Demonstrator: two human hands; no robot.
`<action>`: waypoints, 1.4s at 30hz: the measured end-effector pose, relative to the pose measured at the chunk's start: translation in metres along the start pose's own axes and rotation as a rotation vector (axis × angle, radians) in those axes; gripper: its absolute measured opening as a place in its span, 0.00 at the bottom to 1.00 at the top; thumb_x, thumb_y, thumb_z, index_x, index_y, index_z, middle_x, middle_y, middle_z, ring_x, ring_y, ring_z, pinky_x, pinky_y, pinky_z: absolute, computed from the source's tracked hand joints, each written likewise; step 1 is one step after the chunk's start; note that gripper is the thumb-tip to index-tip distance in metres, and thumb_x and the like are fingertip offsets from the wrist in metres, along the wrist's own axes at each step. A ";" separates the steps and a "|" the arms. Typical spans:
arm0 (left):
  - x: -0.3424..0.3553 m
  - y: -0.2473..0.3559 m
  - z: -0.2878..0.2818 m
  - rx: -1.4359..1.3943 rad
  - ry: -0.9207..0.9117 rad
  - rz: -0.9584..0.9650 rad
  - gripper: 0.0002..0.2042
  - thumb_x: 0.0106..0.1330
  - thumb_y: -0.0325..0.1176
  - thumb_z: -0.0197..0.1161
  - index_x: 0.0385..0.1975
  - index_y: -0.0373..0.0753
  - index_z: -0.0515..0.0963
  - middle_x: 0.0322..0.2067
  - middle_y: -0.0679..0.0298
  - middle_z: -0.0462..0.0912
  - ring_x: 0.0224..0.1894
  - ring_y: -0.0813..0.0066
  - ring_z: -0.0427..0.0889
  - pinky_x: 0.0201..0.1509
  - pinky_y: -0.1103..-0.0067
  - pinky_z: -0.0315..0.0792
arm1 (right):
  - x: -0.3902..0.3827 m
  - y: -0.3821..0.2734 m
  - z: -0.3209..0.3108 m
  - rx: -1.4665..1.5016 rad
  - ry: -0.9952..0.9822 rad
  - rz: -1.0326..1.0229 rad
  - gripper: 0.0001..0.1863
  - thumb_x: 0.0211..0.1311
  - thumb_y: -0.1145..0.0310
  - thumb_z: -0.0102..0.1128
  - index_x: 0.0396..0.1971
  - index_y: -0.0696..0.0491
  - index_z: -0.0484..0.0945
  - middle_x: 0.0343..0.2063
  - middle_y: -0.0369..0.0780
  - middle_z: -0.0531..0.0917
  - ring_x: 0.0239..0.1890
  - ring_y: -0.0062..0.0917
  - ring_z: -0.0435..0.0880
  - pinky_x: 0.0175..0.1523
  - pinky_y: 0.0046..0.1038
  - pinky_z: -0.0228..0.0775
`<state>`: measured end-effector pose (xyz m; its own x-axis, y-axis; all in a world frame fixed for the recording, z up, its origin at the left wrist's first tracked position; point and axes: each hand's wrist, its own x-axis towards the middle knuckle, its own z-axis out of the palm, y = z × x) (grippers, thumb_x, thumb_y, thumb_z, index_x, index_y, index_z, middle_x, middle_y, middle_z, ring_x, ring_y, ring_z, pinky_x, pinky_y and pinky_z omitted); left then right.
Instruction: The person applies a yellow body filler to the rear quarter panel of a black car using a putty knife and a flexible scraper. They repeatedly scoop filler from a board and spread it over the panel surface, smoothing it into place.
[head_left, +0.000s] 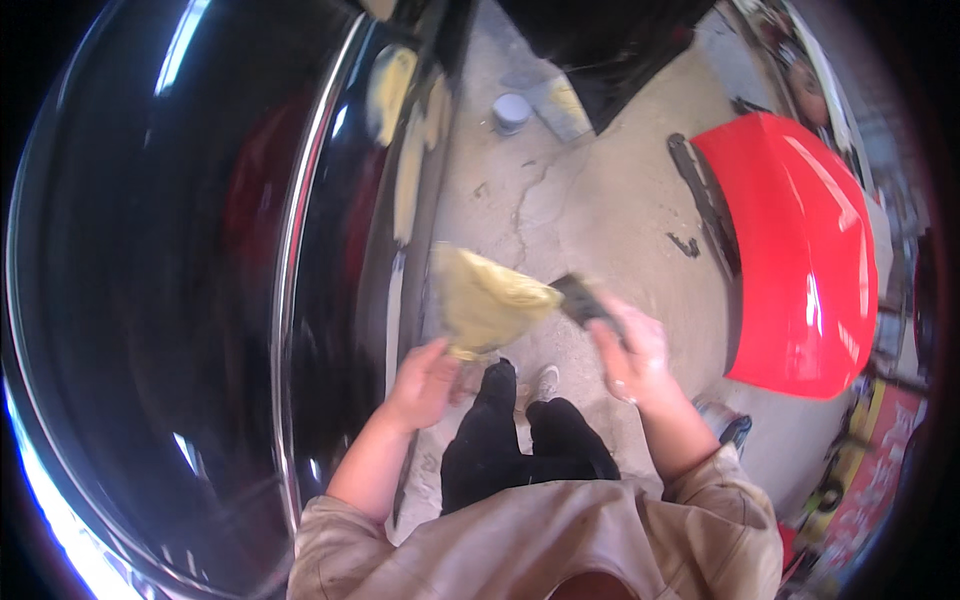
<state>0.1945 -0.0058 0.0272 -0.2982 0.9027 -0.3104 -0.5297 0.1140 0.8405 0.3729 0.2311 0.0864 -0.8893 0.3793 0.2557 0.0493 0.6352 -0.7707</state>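
Note:
My left hand [425,385] grips the near-left corner of a flat board [480,305] smeared with pale yellow putty, held over my legs. My right hand [635,355] is closed on a dark flat spreader [585,300], whose tip meets or overlaps the board's right corner; blur hides whether they touch. Beside me on the left, a glossy black car body [160,300] with a chrome strip carries patches of beige filler [393,95] along its side.
A red car panel [800,250] is at my right beside dark strips. A white round can [510,110] sits on the cracked concrete floor [540,200] ahead, near a black panel [610,50]. Colourful boxes [880,440] and other clutter line the right edge.

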 end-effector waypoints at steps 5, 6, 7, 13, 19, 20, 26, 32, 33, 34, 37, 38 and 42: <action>-0.040 -0.072 0.049 -0.126 0.060 0.046 0.21 0.82 0.48 0.46 0.55 0.34 0.70 0.27 0.66 0.75 0.23 0.81 0.70 0.27 0.83 0.66 | -0.062 0.015 0.010 -0.020 -0.063 0.077 0.22 0.65 0.81 0.56 0.60 0.59 0.75 0.42 0.51 0.87 0.40 0.41 0.89 0.48 0.34 0.81; -0.047 -0.086 0.060 -0.139 0.102 0.085 0.21 0.82 0.49 0.45 0.55 0.34 0.70 0.28 0.66 0.75 0.24 0.81 0.71 0.28 0.83 0.67 | -0.078 0.022 0.016 0.027 -0.148 0.340 0.20 0.67 0.79 0.56 0.59 0.60 0.75 0.40 0.51 0.87 0.38 0.39 0.89 0.47 0.34 0.80; -0.056 -0.097 0.072 -0.156 0.141 0.124 0.21 0.82 0.49 0.45 0.55 0.35 0.69 0.29 0.66 0.74 0.25 0.81 0.71 0.28 0.83 0.67 | -0.094 0.024 0.023 0.069 -0.234 0.606 0.19 0.69 0.77 0.55 0.59 0.60 0.75 0.38 0.50 0.87 0.37 0.37 0.88 0.46 0.34 0.80; -0.103 -0.148 0.109 0.555 0.376 0.387 0.31 0.75 0.60 0.54 0.53 0.31 0.66 0.36 0.62 0.73 0.35 0.75 0.72 0.38 0.77 0.69 | -0.170 -0.015 0.047 1.189 0.124 0.987 0.19 0.71 0.74 0.55 0.59 0.59 0.75 0.46 0.38 0.85 0.47 0.22 0.83 0.54 0.28 0.76; -0.155 -0.163 0.125 1.093 0.361 0.669 0.31 0.52 0.16 0.61 0.61 0.37 0.70 0.44 0.47 0.77 0.39 0.44 0.79 0.39 0.61 0.76 | -0.187 -0.084 0.032 1.401 0.020 0.994 0.17 0.72 0.75 0.55 0.57 0.60 0.77 0.48 0.39 0.85 0.47 0.22 0.84 0.54 0.27 0.76; -0.162 -0.162 0.124 1.142 0.340 0.657 0.31 0.50 0.16 0.62 0.60 0.38 0.71 0.44 0.48 0.77 0.39 0.44 0.80 0.38 0.61 0.77 | -0.189 -0.091 0.027 1.391 -0.002 0.988 0.16 0.72 0.75 0.55 0.57 0.61 0.78 0.47 0.39 0.86 0.47 0.21 0.84 0.55 0.27 0.76; -0.199 -0.146 0.081 1.365 0.224 0.594 0.28 0.42 0.19 0.68 0.49 0.39 0.77 0.42 0.55 0.78 0.38 0.51 0.81 0.37 0.63 0.78 | -0.193 -0.107 0.024 1.466 -0.051 0.953 0.17 0.71 0.72 0.55 0.56 0.62 0.78 0.45 0.39 0.87 0.46 0.22 0.85 0.54 0.28 0.77; -0.247 -0.123 0.017 1.622 0.015 0.365 0.22 0.59 0.29 0.66 0.55 0.45 0.79 0.40 0.57 0.78 0.37 0.54 0.81 0.40 0.67 0.77 | -0.181 -0.099 0.064 1.785 0.087 0.750 0.20 0.72 0.72 0.54 0.61 0.60 0.74 0.49 0.42 0.85 0.49 0.28 0.86 0.57 0.30 0.77; -0.253 -0.118 0.010 1.562 0.054 0.348 0.19 0.61 0.30 0.65 0.54 0.43 0.80 0.38 0.57 0.79 0.36 0.55 0.81 0.40 0.68 0.77 | -0.175 -0.088 0.069 1.794 0.164 0.649 0.21 0.72 0.72 0.54 0.62 0.60 0.72 0.51 0.43 0.84 0.50 0.29 0.85 0.58 0.31 0.76; -0.256 -0.111 0.001 1.433 0.242 0.366 0.13 0.66 0.32 0.63 0.49 0.40 0.79 0.36 0.57 0.79 0.35 0.59 0.80 0.38 0.70 0.76 | -0.163 -0.071 0.081 1.700 0.283 0.617 0.22 0.72 0.72 0.54 0.64 0.59 0.71 0.53 0.43 0.83 0.53 0.29 0.84 0.60 0.31 0.74; -0.262 -0.066 -0.035 1.115 0.520 0.375 0.16 0.77 0.42 0.51 0.44 0.33 0.73 0.32 0.57 0.78 0.29 0.69 0.77 0.33 0.76 0.72 | -0.123 -0.007 0.136 1.498 0.496 0.625 0.24 0.74 0.71 0.54 0.67 0.57 0.67 0.58 0.42 0.80 0.60 0.29 0.79 0.66 0.32 0.69; -0.254 -0.051 -0.049 1.091 0.551 0.476 0.18 0.78 0.44 0.48 0.47 0.32 0.69 0.31 0.57 0.76 0.28 0.70 0.74 0.31 0.77 0.70 | -0.110 0.017 0.156 1.468 0.492 0.719 0.25 0.73 0.73 0.54 0.68 0.56 0.66 0.59 0.41 0.79 0.62 0.29 0.77 0.68 0.32 0.67; -0.203 -0.015 -0.107 1.019 0.702 0.761 0.21 0.80 0.47 0.44 0.54 0.32 0.61 0.30 0.56 0.72 0.25 0.72 0.68 0.27 0.79 0.65 | -0.060 0.085 0.262 1.147 0.382 0.492 0.26 0.73 0.77 0.55 0.68 0.57 0.65 0.54 0.40 0.82 0.53 0.25 0.80 0.60 0.27 0.71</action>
<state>0.1779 -0.2351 0.0300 -0.7222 0.5267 0.4484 0.6250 0.2191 0.7492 0.3113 0.0861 -0.1467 -0.6951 0.6929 -0.1917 -0.2516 -0.4842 -0.8380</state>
